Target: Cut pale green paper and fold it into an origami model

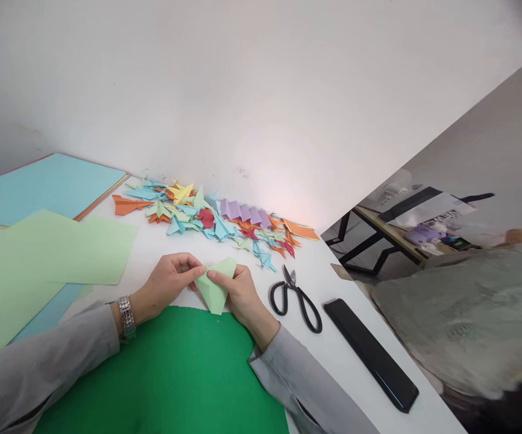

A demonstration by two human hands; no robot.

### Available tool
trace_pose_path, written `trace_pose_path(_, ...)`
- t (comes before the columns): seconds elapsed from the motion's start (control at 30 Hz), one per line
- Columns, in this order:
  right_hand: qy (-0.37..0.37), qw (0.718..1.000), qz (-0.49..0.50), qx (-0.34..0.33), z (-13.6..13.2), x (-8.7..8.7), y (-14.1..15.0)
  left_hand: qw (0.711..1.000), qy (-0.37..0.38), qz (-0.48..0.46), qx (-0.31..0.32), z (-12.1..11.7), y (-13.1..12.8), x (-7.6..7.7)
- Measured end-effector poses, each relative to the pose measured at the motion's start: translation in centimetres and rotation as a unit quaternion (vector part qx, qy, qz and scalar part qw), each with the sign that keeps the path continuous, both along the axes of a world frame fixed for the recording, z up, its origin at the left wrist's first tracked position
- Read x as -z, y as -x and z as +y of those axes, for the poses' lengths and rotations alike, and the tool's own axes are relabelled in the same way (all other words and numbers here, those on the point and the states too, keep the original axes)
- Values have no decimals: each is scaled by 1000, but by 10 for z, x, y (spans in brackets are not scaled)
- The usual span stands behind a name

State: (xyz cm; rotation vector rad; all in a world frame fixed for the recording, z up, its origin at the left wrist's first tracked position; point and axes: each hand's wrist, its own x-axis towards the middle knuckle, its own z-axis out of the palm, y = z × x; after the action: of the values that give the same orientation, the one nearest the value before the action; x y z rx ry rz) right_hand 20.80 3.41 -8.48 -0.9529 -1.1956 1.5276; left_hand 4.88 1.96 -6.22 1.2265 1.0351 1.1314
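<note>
A small folded piece of light green paper [216, 290] is held between both hands just above the far edge of a dark green sheet [175, 374]. My left hand [168, 283] pinches its left corner with fingers curled. My right hand [240, 292] grips its right side, thumb on top. A metal watch sits on my left wrist.
Black scissors [296, 299] lie right of my hands, and a long black case [372, 354] lies beyond them near the table's right edge. A pile of several colourful folded paper shapes [211, 220] lines the wall. Light green sheets [48, 259] and a blue stack [48, 184] lie left.
</note>
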Motion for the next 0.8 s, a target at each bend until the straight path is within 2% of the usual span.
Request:
trace_pose_path(0.23,1,1000,-8,-21,2,3,-2,1000,13,-7,-2,1,0,2)
trace_pose_path(0.57,0,1000,-10,-15,1,2,-1,1000,-12,-18,20,2,1,4)
trace_pose_path(0.8,3,1000,1,-17,1,0,-1,999,22,-40,20,2,2,2)
